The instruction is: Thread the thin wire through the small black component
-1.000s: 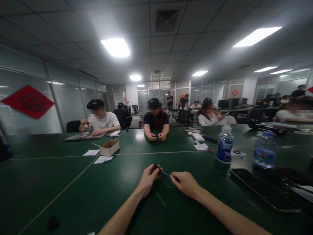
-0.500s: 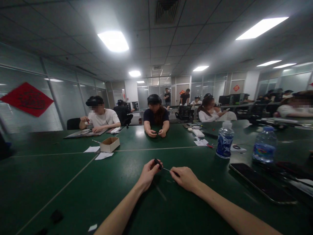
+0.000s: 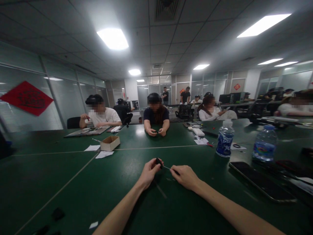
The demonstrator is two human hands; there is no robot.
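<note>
Above the green table (image 3: 127, 176), my left hand (image 3: 148, 173) is closed on a small black part (image 3: 159, 162), pinched between thumb and fingers; its exact kind cannot be made out. My right hand (image 3: 186, 177) is wrapped round the dark handle of a screwdriver (image 3: 167, 167). The thin metal shaft points left and its tip meets the black part, though the contact point is too small to see clearly. Several black pieces (image 3: 58, 213) and a white scrap (image 3: 93, 225) lie at the lower left.
On the right stand two bottles, one with a white cap (image 3: 225, 138), one with a blue cap (image 3: 264, 145), beside a phone (image 3: 261, 181). An open box (image 3: 110, 144) and papers (image 3: 104, 154) lie ahead left. A person (image 3: 156, 114) sits opposite; others sit around.
The view has tilted very slightly. Both hands keep their hold, and the black part is turned a little between the left fingers.
</note>
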